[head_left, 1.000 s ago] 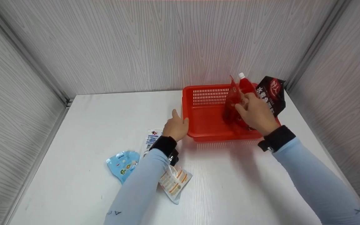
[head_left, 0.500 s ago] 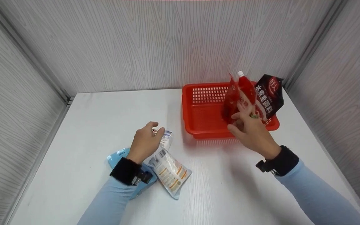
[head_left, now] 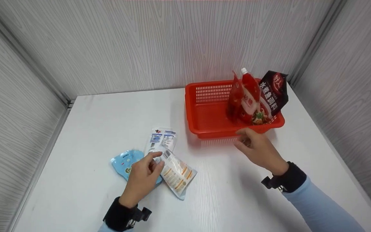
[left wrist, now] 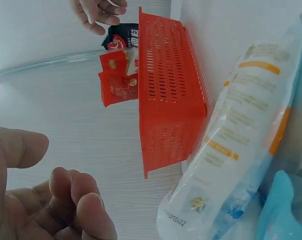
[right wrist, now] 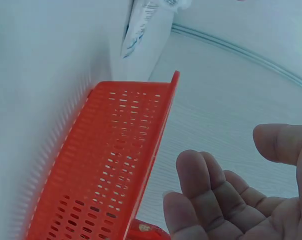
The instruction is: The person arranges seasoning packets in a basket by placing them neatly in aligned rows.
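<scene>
My left hand [head_left: 143,175] hovers over the pouches on the table, fingers loosely bent and holding nothing. Under and beside it lie a light blue pouch [head_left: 128,159], a white pouch with orange stripes [head_left: 179,175] and a white packet with blue print [head_left: 162,138]. The striped pouch overlaps the other two. My right hand [head_left: 262,151], also holding nothing, is just in front of the red plastic basket [head_left: 204,132]. Standing in the basket's right half are a red pouch [head_left: 235,98], a red spouted pouch with a white cap [head_left: 250,93] and a black seasoning pouch [head_left: 274,91].
The basket's left half shows its bare red floor [head_left: 209,116]. Grey wood-grain panels [head_left: 134,45] enclose the white table [head_left: 108,116] at the back and both sides. The black pouch's top leans out over the basket's right rim.
My right hand has come away from the pouches in the basket, back toward me over its front rim. The left hand has moved from the basket's left side back over the table pouches.
</scene>
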`<state>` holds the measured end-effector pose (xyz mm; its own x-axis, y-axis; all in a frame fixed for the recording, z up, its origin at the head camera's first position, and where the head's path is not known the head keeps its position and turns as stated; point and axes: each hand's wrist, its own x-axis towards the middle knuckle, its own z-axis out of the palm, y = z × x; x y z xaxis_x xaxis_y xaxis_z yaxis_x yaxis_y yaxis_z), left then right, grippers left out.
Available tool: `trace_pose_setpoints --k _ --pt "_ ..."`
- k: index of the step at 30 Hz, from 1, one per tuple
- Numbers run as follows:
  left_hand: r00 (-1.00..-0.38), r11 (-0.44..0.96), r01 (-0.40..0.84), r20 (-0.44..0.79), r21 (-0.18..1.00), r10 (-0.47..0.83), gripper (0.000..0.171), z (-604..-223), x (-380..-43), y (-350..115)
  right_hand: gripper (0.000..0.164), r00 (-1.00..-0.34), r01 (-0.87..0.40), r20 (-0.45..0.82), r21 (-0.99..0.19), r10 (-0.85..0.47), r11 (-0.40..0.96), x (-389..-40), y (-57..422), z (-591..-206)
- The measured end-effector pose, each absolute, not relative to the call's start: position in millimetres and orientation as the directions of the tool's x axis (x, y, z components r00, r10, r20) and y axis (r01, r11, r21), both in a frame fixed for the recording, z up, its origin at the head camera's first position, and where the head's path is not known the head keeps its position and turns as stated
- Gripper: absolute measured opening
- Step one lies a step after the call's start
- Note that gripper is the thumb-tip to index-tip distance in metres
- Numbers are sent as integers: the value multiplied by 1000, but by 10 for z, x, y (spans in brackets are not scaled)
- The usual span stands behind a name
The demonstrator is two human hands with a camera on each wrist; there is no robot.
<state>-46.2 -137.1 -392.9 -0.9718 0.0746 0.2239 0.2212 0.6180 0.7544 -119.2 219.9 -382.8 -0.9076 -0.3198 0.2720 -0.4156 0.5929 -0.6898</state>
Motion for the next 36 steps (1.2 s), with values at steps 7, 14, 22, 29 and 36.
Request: trace_pose_setpoints --k 7,14,22,29,36 --pt "-983 608 116 179 785 -44 27 -4193 -367 -1379 29 -924 -363 200 -732 -327 577 -1135 2146 -4015" --pt "-981 602 -78 46 795 -188 36 -4367 -358 -1407 28 -929 -333 161 -759 -334 560 -1083 2085 -4146" --pt "-966 592 -208 -67 779 -250 63 -4524 -411 -1413 27 -937 -284 103 -783 -335 553 -991 2020 -4249" --pt "-941 455 -306 -195 837 -275 75 -4544 -566 -1453 24 -939 -281 111 -792 -325 542 -969 1965 -4315" --pt "-925 415 -359 -260 836 -276 89 -4552 -657 -1480 22 -938 -276 99 -791 -331 545 -948 1927 -4356"
